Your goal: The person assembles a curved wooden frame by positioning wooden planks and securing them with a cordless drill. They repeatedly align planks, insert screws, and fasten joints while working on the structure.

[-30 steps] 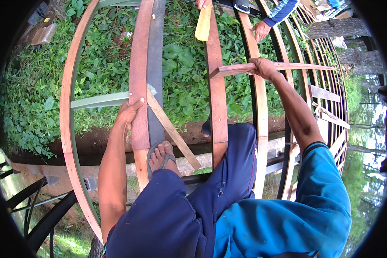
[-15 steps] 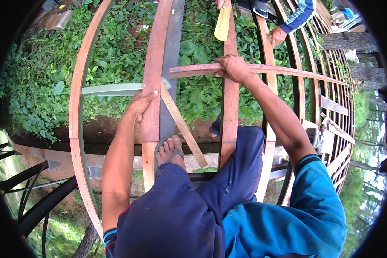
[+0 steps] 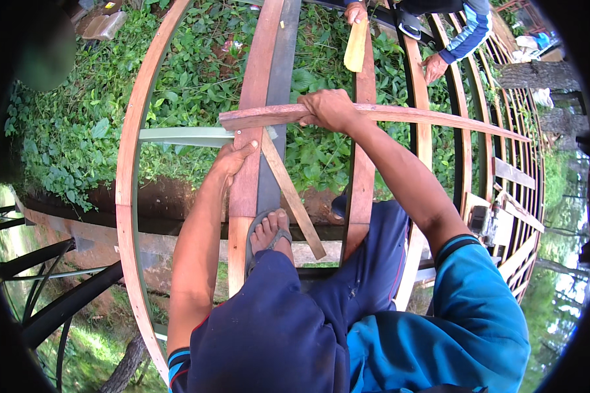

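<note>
My right hand (image 3: 331, 110) is closed round a long reddish wooden batten (image 3: 426, 115), held crosswise over the beams. The batten's left end overlaps a reddish wooden beam (image 3: 248, 183); whether it touches is unclear. My left hand (image 3: 233, 160) grips that beam's left edge just below, thumb on top, fingers hidden underneath. A pale green strip (image 3: 183, 135) runs from the left beam to near my left hand. Slanting down beside the gripped beam is a thin wood strip (image 3: 294, 203). My sandalled foot (image 3: 269, 232) stands at the beam's lower part.
Another person's hand (image 3: 434, 67) rests near a beam at the upper right; their other hand (image 3: 356, 12) is by a yellow wood piece (image 3: 356, 47). Green plants (image 3: 196, 85) show through open gaps between beams. A curved beam (image 3: 128, 164) stands at left.
My right hand has moved left with the batten, bringing its end over the gripped beam. My left hand keeps its hold. The whole view has shifted slightly.
</note>
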Demonstrator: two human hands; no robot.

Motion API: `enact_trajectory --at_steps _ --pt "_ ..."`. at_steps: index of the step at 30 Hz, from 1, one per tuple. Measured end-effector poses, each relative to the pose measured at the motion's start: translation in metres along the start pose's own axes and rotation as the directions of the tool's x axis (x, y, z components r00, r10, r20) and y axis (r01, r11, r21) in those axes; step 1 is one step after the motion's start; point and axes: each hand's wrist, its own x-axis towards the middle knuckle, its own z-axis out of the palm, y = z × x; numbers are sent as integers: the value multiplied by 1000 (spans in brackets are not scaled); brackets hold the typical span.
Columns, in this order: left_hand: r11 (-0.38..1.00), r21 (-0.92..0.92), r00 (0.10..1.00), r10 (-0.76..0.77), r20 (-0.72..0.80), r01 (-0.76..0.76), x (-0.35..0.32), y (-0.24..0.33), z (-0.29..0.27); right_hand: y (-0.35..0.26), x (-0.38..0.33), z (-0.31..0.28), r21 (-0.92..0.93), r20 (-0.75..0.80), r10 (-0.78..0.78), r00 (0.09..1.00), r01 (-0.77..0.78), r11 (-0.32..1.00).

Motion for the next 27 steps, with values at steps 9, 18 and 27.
enact_trajectory --at_steps 9,18,27 --pt "1000 -15 1000 -14 13 14 -2 -6 -2 72 -50 2 -9 -30 160 987 -160 987" --pt "849 340 856 482 -186 -405 -2 -26 3 142 -103 7 -191 24 459 888 -447 874" --pt "877 299 895 427 -127 -376 12 -30 -12 -63 -115 47 487 -662 498 560 -184 854"
